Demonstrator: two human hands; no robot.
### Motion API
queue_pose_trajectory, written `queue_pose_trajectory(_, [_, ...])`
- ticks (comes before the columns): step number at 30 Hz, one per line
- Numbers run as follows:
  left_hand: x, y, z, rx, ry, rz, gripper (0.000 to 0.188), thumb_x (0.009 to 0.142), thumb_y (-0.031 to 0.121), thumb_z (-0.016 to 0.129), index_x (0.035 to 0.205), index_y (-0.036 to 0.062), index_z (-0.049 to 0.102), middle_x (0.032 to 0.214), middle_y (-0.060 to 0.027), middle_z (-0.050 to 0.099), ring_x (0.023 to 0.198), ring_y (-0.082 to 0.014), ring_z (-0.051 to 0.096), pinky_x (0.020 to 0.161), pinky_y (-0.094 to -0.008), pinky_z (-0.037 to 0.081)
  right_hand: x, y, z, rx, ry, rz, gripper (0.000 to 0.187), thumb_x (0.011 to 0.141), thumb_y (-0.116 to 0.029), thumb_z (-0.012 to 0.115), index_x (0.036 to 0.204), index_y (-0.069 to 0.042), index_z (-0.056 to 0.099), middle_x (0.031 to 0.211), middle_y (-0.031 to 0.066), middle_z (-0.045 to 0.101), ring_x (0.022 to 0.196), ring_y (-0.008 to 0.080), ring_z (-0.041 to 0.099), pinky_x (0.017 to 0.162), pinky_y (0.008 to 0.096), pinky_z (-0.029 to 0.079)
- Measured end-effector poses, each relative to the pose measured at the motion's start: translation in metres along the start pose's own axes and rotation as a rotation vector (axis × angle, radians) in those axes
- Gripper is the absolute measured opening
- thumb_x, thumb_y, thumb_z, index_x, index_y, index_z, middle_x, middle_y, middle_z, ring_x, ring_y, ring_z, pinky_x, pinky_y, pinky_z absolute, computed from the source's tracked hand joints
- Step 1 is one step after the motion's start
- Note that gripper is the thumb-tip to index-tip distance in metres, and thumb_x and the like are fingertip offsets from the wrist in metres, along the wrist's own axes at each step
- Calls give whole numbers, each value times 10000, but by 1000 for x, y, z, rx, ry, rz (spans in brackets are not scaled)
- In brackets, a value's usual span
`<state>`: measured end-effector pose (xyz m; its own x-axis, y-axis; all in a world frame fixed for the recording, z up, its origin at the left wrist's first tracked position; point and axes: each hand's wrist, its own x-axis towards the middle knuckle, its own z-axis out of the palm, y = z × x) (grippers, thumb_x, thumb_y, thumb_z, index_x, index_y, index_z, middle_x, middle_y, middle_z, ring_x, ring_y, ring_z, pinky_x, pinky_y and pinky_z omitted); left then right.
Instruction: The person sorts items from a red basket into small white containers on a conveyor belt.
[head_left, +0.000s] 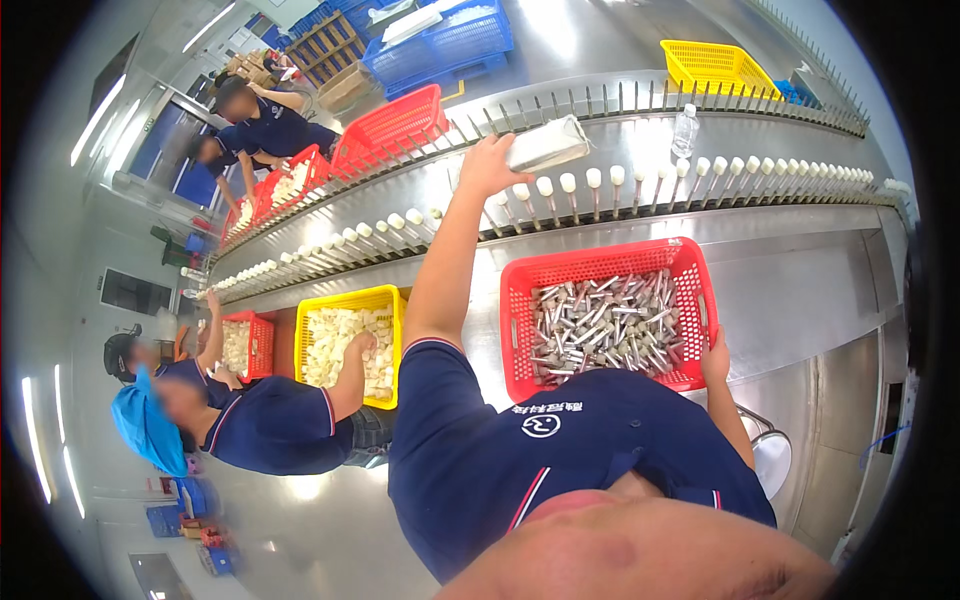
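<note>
White block (546, 146) partly hidden by left hand (487, 165).

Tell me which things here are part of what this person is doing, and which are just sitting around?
In use: left hand holding a white tube over the peg conveyor; right hand on the red basket of silvery tubes.

Lying about: water bottle, empty yellow basket, blue crates.

My left hand (487, 163) reaches over the peg conveyor (640, 180) — the basket of tubes (605, 325) sits left of my right hand (715, 352).
</note>
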<state>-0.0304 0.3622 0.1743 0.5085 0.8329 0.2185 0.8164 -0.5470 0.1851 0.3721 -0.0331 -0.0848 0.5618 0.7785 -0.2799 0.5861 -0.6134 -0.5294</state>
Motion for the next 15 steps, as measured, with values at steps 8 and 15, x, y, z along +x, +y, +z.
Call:
queue_pose_trajectory(8, [-18,-12,38,-1,-190,-107,876,551,560,796,1267,132,528,1105,-166,570,1105,-340,534,890,-450,454,-2,14,7,-53,111,-44,532,863,-162,581,1350,-122,369,1012,221,642,905,407,621,744,490,487])
queue_pose_trajectory(15, [-12,-26,7,24,-15,-37,861,570,494,809,1260,55,538,1127,-207,587,1075,-356,564,916,-425,455,-4,-7,-3,-18,60,-42,464,874,-188,559,1307,-133,401,972,224,644,895,415,619,744,492,484])
